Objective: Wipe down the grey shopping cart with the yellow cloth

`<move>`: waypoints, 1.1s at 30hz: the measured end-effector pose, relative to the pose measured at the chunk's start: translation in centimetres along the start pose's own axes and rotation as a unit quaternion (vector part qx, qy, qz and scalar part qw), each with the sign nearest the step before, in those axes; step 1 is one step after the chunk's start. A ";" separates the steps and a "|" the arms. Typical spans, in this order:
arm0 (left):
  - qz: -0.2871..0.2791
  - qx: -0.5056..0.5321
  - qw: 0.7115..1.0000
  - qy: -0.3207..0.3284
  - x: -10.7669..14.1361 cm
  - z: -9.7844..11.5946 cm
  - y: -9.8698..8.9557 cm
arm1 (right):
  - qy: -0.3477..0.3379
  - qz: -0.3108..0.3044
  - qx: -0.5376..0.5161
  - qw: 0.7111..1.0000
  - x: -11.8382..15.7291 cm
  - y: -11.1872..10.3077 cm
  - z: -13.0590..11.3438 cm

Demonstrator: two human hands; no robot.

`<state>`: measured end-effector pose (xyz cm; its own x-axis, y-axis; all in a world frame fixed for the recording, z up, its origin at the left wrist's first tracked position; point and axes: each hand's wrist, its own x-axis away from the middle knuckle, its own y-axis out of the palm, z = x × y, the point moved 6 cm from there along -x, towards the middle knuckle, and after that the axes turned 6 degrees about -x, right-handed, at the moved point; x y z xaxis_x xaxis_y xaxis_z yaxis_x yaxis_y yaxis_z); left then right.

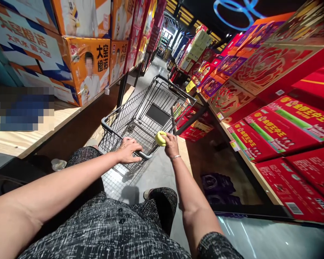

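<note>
A grey wire shopping cart stands in front of me, with its basket holding no goods that I can see. My left hand lies over the cart's handle, fingers across the bar and thumb on the near side. To the right of the handle, my right hand is closed around a folded yellow cloth, held up apart from the cart. A dark panel is fixed to the cart's far end.
Stacked orange and white drink cartons line a wooden shelf on the left. Red gift boxes fill the shelf on the right. Purple packs lie below it. A narrow grey floor aisle runs ahead between the displays.
</note>
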<state>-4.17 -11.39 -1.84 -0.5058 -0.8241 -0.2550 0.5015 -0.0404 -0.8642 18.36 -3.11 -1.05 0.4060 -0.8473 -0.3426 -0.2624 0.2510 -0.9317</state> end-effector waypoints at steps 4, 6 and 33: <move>-0.002 0.007 1.000 -0.012 0.3 -0.2 -0.4 | 0.069 -0.077 0.080 0.991 -5.2 -1.1 2.9; -0.002 0.012 1.000 -0.013 0.3 -0.2 -0.5 | 0.072 -0.119 0.124 0.983 -6.5 -1.2 2.9; -0.001 -0.027 0.999 0.024 -0.5 -4.0 -1.3 | -0.001 -0.040 -0.026 0.999 8.7 10.6 -13.2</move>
<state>-7.38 -8.67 -2.32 -0.5403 -0.7964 -0.2717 0.4626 -0.0114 -0.8865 7.52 -13.98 -12.32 0.4294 -0.8627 -0.2672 -0.2748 0.1570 -0.9486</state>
